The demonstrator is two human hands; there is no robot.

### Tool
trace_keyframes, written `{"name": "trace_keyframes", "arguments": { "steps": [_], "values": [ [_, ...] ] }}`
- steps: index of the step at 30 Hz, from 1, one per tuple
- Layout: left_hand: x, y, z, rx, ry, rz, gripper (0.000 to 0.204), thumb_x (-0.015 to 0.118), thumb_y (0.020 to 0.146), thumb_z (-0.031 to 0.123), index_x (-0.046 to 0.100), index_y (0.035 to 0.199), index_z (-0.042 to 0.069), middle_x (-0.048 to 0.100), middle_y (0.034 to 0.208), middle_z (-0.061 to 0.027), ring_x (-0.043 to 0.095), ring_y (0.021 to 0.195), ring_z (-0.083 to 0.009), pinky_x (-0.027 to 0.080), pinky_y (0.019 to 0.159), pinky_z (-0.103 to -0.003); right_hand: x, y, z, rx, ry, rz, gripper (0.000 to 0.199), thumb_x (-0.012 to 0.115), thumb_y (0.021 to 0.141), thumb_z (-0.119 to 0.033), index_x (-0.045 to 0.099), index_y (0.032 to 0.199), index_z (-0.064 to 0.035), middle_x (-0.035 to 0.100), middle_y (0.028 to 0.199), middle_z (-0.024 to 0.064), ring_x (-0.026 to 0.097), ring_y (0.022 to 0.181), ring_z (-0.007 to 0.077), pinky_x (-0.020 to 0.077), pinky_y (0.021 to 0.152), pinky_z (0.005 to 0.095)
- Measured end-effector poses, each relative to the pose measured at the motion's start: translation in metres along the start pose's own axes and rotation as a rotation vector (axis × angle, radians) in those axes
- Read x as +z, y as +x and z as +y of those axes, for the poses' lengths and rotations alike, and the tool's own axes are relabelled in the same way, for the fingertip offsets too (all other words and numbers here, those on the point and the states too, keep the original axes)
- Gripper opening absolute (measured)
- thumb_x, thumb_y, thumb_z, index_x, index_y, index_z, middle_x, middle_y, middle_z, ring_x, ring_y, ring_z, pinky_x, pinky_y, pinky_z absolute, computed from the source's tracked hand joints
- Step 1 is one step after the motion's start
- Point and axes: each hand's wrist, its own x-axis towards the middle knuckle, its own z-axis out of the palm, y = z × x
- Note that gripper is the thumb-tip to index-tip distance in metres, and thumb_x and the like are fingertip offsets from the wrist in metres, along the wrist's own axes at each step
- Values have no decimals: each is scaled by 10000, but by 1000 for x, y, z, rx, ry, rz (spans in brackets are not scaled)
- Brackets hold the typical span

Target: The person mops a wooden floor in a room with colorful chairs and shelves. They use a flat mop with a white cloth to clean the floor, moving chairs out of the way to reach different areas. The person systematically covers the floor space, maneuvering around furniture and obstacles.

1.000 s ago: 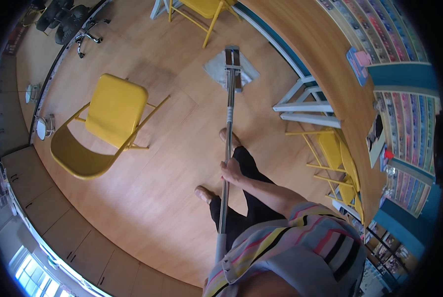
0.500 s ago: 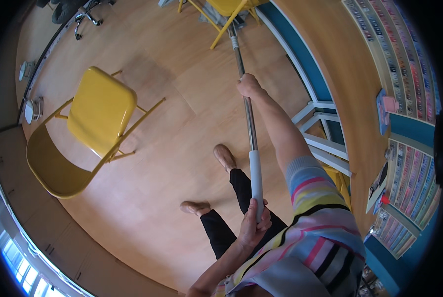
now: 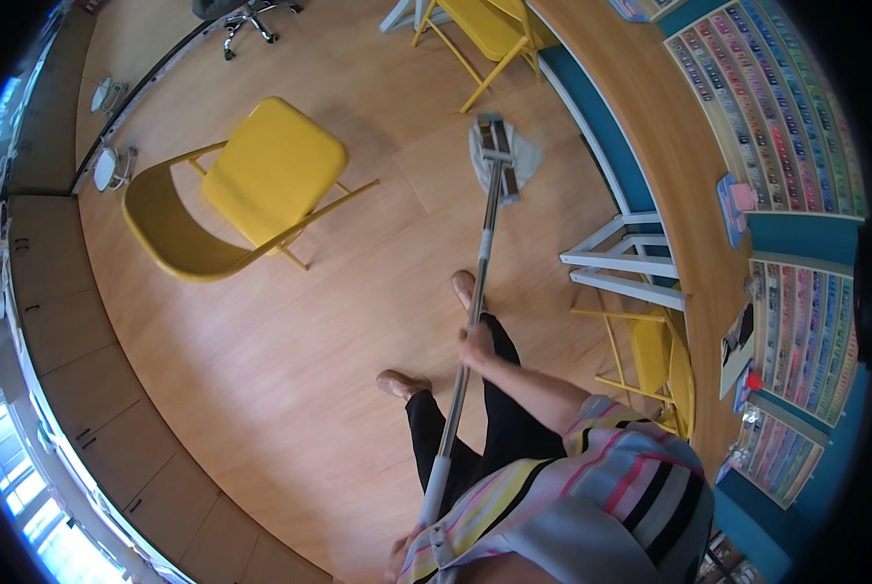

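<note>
I stand on a wooden floor (image 3: 290, 370) holding a flat mop. Its grey pad and head (image 3: 499, 156) lie on the floor ahead of me, near the blue base of a curved counter. The metal pole (image 3: 482, 263) runs from the head back to my chest. My right hand (image 3: 475, 343) grips the pole halfway along, arm stretched forward from a striped sleeve. My left hand (image 3: 400, 557) holds the pole's upper end at the bottom edge and is only partly visible. My two feet (image 3: 402, 383) are below the pole.
A yellow folding chair (image 3: 260, 185) stands to the left of the mop. Another yellow chair (image 3: 489, 24) is at the top and a third (image 3: 655, 355) by the counter (image 3: 669, 165), beside a white stool frame (image 3: 621, 268). Cabinets (image 3: 66, 370) line the left.
The mop head has drawn back toward me from under the far yellow chair. My right arm has bent and now grips the pole closer to my body.
</note>
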Motion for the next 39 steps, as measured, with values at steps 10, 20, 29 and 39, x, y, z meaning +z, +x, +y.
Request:
{"name": "trace_keyframes", "arguments": {
  "steps": [10, 20, 29, 39],
  "values": [
    [-33, -20, -17, 195, -135, -54, 421, 444, 915, 421, 536, 1008, 20, 473, 603, -10, 396, 481, -63, 307, 435, -203, 81, -71, -65, -60, -24, -181, 444, 490, 878, -254, 503, 551, 46, 549, 475, 149, 593, 413, 249, 472, 353, 344],
    [65, -16, 259, 323, -613, -452, 339, 430, 934, 324, 478, 1054, 10, 481, 637, -38, 304, 416, -67, 241, 389, -204, 31, 192, -333, -282, -167, -226, 288, 465, 832, -179, 600, 661, 9, 622, 595, 164, 645, 562, 255, 540, 530, 337],
    [93, -102, 434, 1687, 60, 790, 324, 484, 877, 69, 462, 1182, -37, 492, 1221, -181, 550, 1057, -264, 471, 898, -379, 24, 210, -414, -177, 1021, -300, 618, 396, 860, -590, 543, 752, 1, 566, 563, 115, 604, 489, 208, 520, 445, 329],
    [54, -238, 600, 2291, 624, 1069, 192, 491, 906, 99, 583, 1015, -29, 663, 860, -140, 656, 785, -192, 512, 716, -276, 220, -34, -338, 574, 793, -1093, 1023, 701, 568, -666, 297, 1335, -123, 439, 1182, 207, 450, 1123, 287, 400, 928, 457]
  ]
}}
